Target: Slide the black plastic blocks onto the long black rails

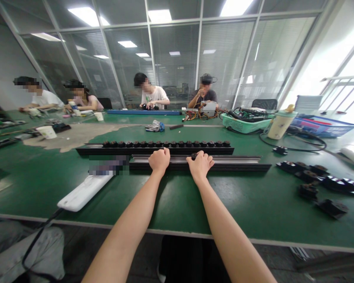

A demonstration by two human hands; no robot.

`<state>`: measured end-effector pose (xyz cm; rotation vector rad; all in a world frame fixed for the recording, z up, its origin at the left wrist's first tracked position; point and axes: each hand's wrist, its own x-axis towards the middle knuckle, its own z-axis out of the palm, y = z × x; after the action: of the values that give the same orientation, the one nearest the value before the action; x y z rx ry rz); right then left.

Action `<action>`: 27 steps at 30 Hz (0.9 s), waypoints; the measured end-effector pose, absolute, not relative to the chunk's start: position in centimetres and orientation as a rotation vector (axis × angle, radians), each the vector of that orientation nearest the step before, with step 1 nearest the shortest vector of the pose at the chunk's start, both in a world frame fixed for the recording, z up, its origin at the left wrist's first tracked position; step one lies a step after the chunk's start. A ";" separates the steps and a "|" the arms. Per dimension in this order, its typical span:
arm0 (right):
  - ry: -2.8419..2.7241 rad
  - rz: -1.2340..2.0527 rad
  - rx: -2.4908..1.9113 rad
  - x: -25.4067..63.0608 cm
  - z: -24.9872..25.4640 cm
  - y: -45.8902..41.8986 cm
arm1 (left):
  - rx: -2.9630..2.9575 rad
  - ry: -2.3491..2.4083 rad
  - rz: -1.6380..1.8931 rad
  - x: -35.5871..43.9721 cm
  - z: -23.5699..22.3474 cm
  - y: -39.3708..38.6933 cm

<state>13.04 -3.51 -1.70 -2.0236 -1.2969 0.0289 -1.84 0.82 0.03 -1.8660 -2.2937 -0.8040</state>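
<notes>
A long black rail (238, 166) with a silvery channel along its top lies across the table in front of me. My left hand (159, 161) is closed in a fist over the rail's left part, its fingertips hidden. Farther right on the same rail, my right hand (201, 164) has thumb and fingers around a small black part (194, 156), mostly covered by the hand. Just behind lies a second black rail (129, 151), carrying a row of several black parts (165, 144) with round tops.
Several loose black parts (309, 176) lie at the right. A white power strip (84, 192) with a cable sits at the left. Farther back are a green basket (244, 125), a tumbler (279, 125), a cloth (155, 126) and a paper cup (47, 132). Several people sit across the table.
</notes>
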 end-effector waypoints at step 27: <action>-1.901 0.322 -2.057 18.0 -0.4 -2.6 | -1.890 -2.288 -0.800 -2.1 0.0 1.2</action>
<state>17.96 -2.59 -0.42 -2.0571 -1.9013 0.3224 -2.07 1.23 -0.04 -1.8905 -2.2880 -0.7998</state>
